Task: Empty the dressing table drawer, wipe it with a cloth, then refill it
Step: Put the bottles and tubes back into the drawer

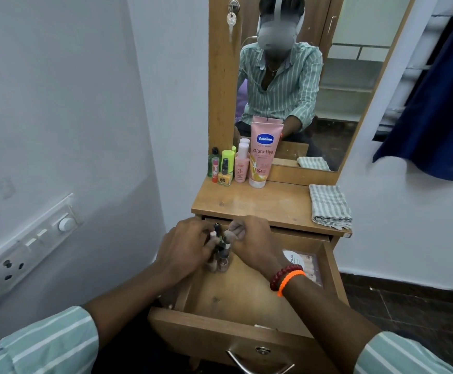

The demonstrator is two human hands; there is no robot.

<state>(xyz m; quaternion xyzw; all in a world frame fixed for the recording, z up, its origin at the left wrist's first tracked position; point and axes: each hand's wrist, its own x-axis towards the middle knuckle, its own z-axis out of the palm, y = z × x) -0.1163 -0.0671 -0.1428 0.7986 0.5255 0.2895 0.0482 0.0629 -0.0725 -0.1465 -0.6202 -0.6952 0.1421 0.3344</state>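
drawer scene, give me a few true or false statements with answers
1. The drawer is open. True.
2. The folded cloth lies inside the drawer. False: it lies on the tabletop, at the right.
3. Both the left hand and the right hand are on the small bottles. True.
4. The pink tube lies flat. False: it stands upright by the mirror.
5. The drawer is empty. False: a packet lies at its right.

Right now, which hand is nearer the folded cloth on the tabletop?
Right. The right hand is over the drawer's back, closer to the folded cloth; the left hand sits farther left, across the small bottles.
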